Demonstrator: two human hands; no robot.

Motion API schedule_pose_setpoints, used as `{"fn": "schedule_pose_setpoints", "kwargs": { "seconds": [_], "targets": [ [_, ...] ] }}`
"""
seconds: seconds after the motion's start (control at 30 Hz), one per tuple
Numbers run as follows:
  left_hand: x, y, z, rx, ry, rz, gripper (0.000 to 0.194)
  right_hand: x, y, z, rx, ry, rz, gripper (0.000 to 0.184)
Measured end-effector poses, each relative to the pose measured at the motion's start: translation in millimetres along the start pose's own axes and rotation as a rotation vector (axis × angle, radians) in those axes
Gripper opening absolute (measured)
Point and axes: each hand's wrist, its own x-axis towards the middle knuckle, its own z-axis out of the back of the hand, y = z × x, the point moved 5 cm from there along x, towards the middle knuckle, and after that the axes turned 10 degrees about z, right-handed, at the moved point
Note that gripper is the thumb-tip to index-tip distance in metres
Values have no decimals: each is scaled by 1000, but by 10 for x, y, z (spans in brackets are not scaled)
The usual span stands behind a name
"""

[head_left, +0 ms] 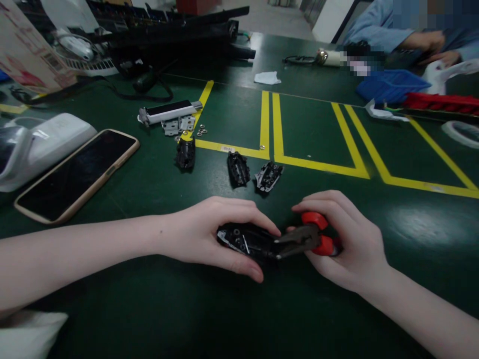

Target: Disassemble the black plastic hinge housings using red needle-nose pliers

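My left hand is closed around a black plastic part and holds it down on the green table. My right hand grips red-handled pliers. The pliers' metal jaws point left and meet the black part's right end. Just beyond my hands, three more black parts lie on the table: one at the left, one in the middle and one at the right.
A phone lies face up at the left beside a white device. A silver-and-black bar, metal brackets and small washers sit farther back. Yellow tape lines cross the table. Another person's sleeves rest at the far right near a blue tray.
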Motion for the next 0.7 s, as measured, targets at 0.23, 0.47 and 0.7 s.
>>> {"fn": "schedule_pose_setpoints", "kwargs": {
  "seconds": [0.23,0.47,0.7],
  "targets": [
    [-36,25,0,159,-40,26,46,-6,-51,173,103,-234,-118,23],
    [38,58,-196,645,45,-19,52,-163,-367,145,397,-516,-539,16],
    [513,-97,-268,954,9,-17,45,-263,-540,118,408,-644,-629,21]
  ]
}}
